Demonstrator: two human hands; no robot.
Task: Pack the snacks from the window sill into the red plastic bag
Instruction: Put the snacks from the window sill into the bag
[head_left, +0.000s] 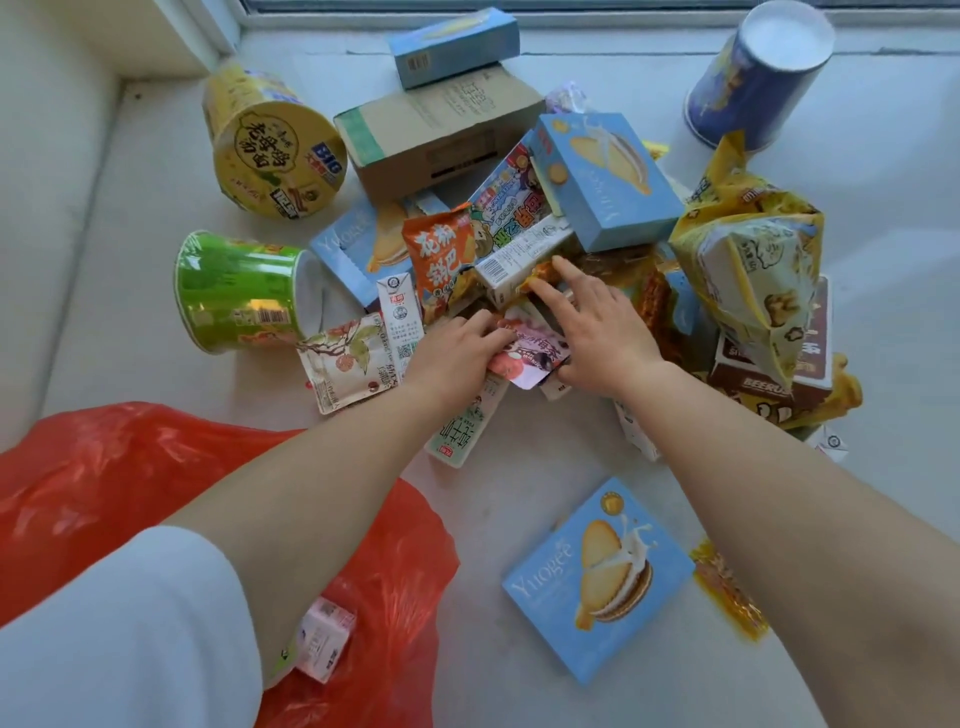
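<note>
1. The pale window sill (519, 467) ran up to a window frame (519, 13) at the far edge.
2. The snacks (519, 249) lay heaped mid-sill; a yellow noodle cup (275, 150) and a green cup (239, 291) lay tipped at the left, with a blue biscuit box (597, 577) nearer.
3. The red plastic bag (104, 467) sat open at near left, holding a small pink carton (324, 644).
4. The left hand (452, 353) pinched a pink sachet (530, 353); the right hand (602, 332), fingers spread, rested on the heap.

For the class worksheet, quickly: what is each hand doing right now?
Left hand: grips the flat pink foil snack packet.
Right hand: open, fingers spread over the snack pile, holding nothing.
</note>
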